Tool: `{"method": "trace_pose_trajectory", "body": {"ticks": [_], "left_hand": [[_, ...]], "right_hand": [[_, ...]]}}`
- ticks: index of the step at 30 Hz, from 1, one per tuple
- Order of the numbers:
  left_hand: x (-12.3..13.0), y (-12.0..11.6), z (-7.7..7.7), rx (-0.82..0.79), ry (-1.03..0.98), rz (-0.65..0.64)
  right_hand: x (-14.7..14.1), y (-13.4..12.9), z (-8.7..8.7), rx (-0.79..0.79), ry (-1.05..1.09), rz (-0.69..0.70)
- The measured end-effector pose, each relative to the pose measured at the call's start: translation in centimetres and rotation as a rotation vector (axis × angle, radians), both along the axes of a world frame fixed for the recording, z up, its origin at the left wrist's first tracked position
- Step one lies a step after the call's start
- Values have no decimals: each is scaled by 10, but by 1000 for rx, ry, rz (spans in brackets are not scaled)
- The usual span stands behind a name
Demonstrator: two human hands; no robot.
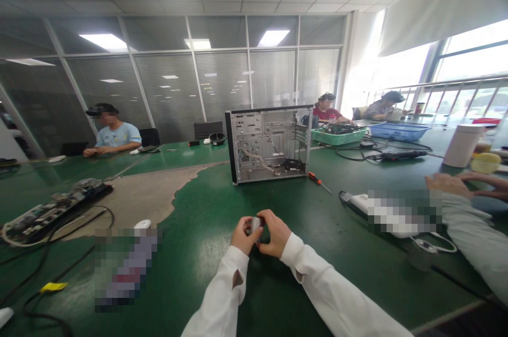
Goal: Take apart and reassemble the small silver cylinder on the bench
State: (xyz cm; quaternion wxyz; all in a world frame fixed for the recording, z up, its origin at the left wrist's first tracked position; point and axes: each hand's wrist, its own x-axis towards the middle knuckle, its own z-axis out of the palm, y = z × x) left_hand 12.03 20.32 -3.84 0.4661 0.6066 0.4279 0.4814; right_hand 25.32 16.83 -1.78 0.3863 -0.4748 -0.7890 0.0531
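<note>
Both hands meet over the green table in front of me, fingers closed around a small grey, block-like piece. My left hand grips it from the left with the thumb across its near side. From the right, my right hand pinches it between thumb and fingers. Much of the piece is covered by fingers, so its kind is unclear. Beyond the hands stands an open computer case, its side panel off and loose cables inside. A screwdriver with a red and black handle lies beside the case's right corner.
Left are a power strip with plugs and cables, and a blurred purple item. A white power strip lies right, near a neighbour's hands. Green and blue baskets stand behind. Other people sit around.
</note>
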Motion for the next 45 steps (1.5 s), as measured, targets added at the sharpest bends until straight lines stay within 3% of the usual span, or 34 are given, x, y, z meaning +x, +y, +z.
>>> {"method": "trace_pose_trajectory", "body": {"ticks": [6,11,17,24,29,37,41,45], "left_hand": [[1,-7,11,50,156,71],[-1,-8,17,36,77,74],[-6,-11,26,51,16,156],[-6,-19,39,242,84,201],[-5,-23,42,275,60,227],[-3,-20,39,406,-85,456],[-3,-11,26,250,-83,428],[-6,-1,13,22,-111,258]], "right_hand": [[3,2,1,79,-99,12],[1,-1,5,96,-128,38],[1,-5,8,67,101,93],[6,15,-12,-25,417,40],[8,22,-16,-77,463,-39],[8,21,-15,-94,423,-42],[8,21,-14,-105,428,-60],[9,21,-13,-126,453,-67]]}}
